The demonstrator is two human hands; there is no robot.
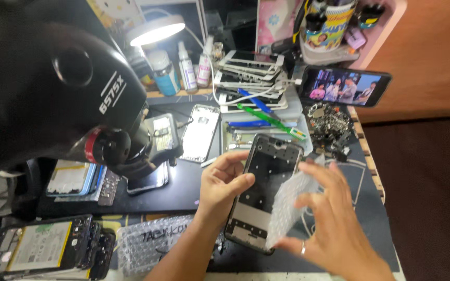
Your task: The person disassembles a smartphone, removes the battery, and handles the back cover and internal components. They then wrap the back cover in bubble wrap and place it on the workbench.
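The left hand (224, 183) grips the black rectangular metal phone frame (264, 191) by its left edge, tilted above the dark work mat (183, 187). The right hand (328, 218) pinches the clear bubble-wrap sheet (287, 200) at its lower corner; it is best peeled slowly, with the frame steady.

Your counter (194, 182) carries a dark mat with a silver phone back shell (200, 132) lying flat on it. Opened phones with batteries (48, 247) sit at its near left corner, a bubble-wrap bag (154, 242) beside them, and loose metal parts (332, 127) are heaped at the far right.
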